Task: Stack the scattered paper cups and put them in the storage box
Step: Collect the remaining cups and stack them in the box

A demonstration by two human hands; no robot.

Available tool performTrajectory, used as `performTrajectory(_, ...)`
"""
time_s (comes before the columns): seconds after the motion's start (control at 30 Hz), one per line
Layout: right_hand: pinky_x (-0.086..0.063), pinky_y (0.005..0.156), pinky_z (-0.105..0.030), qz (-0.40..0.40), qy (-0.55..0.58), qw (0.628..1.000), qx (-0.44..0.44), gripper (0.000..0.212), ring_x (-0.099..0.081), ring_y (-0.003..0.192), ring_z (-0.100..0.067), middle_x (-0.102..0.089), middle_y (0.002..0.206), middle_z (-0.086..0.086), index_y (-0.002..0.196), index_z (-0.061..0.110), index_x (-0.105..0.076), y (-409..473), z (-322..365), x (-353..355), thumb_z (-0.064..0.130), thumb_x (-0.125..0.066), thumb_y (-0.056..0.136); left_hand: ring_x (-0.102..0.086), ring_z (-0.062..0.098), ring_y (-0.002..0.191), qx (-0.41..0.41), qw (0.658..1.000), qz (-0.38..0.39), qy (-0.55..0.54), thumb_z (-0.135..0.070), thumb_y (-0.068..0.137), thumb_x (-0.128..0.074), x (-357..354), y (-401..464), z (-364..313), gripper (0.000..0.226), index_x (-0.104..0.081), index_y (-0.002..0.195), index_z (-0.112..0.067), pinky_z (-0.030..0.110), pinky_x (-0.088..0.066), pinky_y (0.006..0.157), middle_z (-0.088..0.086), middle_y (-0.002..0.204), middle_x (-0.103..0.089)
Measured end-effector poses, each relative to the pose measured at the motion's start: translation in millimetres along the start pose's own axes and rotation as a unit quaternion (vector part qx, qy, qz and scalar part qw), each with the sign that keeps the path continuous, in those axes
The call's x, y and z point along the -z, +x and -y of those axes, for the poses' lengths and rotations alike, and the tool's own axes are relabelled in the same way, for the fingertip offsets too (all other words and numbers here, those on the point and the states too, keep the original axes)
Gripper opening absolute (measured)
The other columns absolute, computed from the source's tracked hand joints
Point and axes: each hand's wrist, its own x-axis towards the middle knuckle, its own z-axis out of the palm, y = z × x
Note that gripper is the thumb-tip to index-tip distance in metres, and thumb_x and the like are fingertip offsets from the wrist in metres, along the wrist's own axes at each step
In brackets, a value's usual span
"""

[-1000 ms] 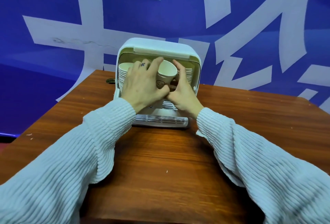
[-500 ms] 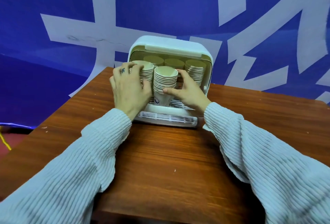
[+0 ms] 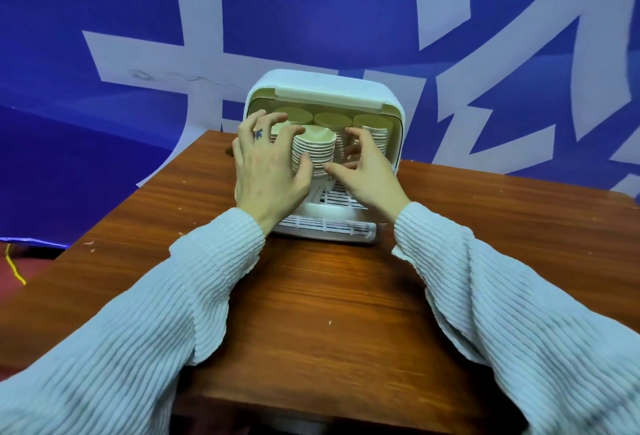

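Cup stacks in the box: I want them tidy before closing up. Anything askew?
Nothing stands out. The front stack stands upright in the storage box, level with the stacks behind, between the left hand and right hand.

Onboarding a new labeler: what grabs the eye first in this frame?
The white storage box at the table's far edge, open at the front and packed with stacks of paper cups. Both hands reach into it: the left hand and right hand flank the front cup stack, fingers spread. Behind, a blue backdrop with large white characters fills the view.
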Motion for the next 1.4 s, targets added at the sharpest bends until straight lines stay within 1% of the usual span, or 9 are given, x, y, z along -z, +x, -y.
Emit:
performTrajectory(0.13, -0.056, 0.096, -0.035, -0.085, -0.042, 0.99, 0.102, 0.036, -0.063, 0.106, -0.007, -0.066, 0.122, 0.005, 0.13, 0.023, -0.062, -14, 2, 25, 0.024, -0.066, 0.094, -0.043, 0.031, 0.13, -0.017, 0.999, -0.013, -0.03, -0.03, 0.089, -0.06, 0, 4, -18, 0.033, -0.069, 0.117, -0.016, 0.046, -0.036, 0.108, 0.005, 0.13, -0.06)
performTrajectory(0.27, -0.043, 0.109, -0.032, -0.202, -0.181, 0.94, 0.208, 0.042, -0.053, 0.127, -0.018, -0.062, 0.136, 0.001, 0.135, 0.018, -0.063, -13, 5, 49, 0.02, -0.057, 0.093, -0.038, 0.033, 0.139, -0.031, 0.999, -0.011, -0.029, -0.028, 0.089, -0.058, 1, 23, -29, 0.049, -0.059, 0.137, -0.017, 0.048, -0.032, 0.112, 0.007, 0.143, -0.054)
performTrajectory(0.37, -0.029, 0.123, -0.043, -0.118, -0.302, 0.93, 0.172, 0.058, -0.032, 0.151, -0.027, -0.045, 0.159, -0.002, 0.154, 0.016, -0.045, 3, 10, 61, 0.02, -0.055, 0.097, -0.02, 0.033, 0.153, -0.03, 0.996, 0.077, 0.036, -0.025, 0.091, -0.056, -2, 49, -30, 0.064, -0.04, 0.153, -0.02, 0.053, -0.02, 0.12, 0.008, 0.162, -0.035)
performTrajectory(0.47, -0.023, 0.126, -0.043, -0.071, -0.344, 0.925, 0.142, 0.059, -0.025, 0.155, -0.026, -0.041, 0.162, 0.0, 0.157, 0.016, -0.038, 18, 10, 66, 0.024, -0.053, 0.101, -0.019, 0.031, 0.153, -0.025, 0.984, 0.155, 0.083, -0.027, 0.093, -0.054, -4, 66, -26, 0.065, -0.036, 0.155, -0.023, 0.053, -0.017, 0.121, 0.006, 0.162, -0.035)
performTrajectory(0.63, -0.039, 0.107, -0.039, -0.12, -0.329, 0.919, 0.179, 0.035, -0.049, 0.131, -0.025, -0.062, 0.132, -0.001, 0.133, 0.019, -0.059, 25, 7, 66, 0.029, -0.06, 0.099, -0.044, 0.032, 0.133, -0.057, 0.987, 0.13, 0.078, -0.028, 0.089, -0.05, 5, 68, -21, 0.047, -0.057, 0.135, -0.021, 0.054, -0.029, 0.113, 0.006, 0.138, -0.057)
performTrajectory(0.73, -0.043, 0.097, -0.039, -0.132, -0.303, 0.924, 0.191, 0.029, -0.055, 0.114, -0.025, -0.065, 0.118, -0.001, 0.122, 0.019, -0.061, 23, 6, 67, 0.032, -0.066, 0.096, -0.05, 0.031, 0.126, -0.056, 0.993, 0.079, 0.068, -0.027, 0.092, -0.052, 8, 63, -21, 0.034, -0.066, 0.123, -0.023, 0.059, -0.018, 0.118, 0.003, 0.124, -0.064)
performTrajectory(1.07, -0.05, 0.09, -0.037, -0.148, -0.245, 0.925, 0.25, 0.031, -0.059, 0.102, -0.019, -0.066, 0.111, 0.0, 0.116, 0.016, -0.067, -24, -10, 57, 0.034, -0.074, 0.092, -0.055, 0.026, 0.102, -0.105, 0.992, 0.068, 0.034, -0.033, 0.094, -0.058, 21, 29, -18, 0.022, -0.069, 0.108, -0.021, 0.048, -0.041, 0.096, 0.002, 0.107, -0.061)
performTrajectory(1.27, -0.045, 0.081, -0.037, -0.156, -0.298, 0.899, 0.279, 0.018, -0.055, 0.095, -0.022, -0.063, 0.1, -0.001, 0.102, 0.017, -0.07, -64, -32, 37, 0.031, -0.073, 0.09, -0.059, 0.02, 0.081, -0.116, 0.987, 0.093, 0.068, -0.048, 0.097, -0.046, 25, -9, -21, 0.038, -0.069, 0.081, -0.022, 0.041, -0.039, 0.09, -0.007, 0.081, -0.063)
performTrajectory(1.4, -0.043, 0.077, -0.035, -0.144, -0.303, 0.9, 0.279, 0.021, -0.057, 0.092, -0.022, -0.066, 0.1, -0.001, 0.104, 0.015, -0.074, -87, -43, 24, 0.032, -0.065, 0.093, -0.064, 0.026, 0.073, -0.128, 0.982, 0.118, 0.07, -0.051, 0.097, -0.043, 25, -30, -20, 0.049, -0.074, 0.077, -0.019, 0.036, -0.043, 0.076, -0.003, 0.076, -0.065)
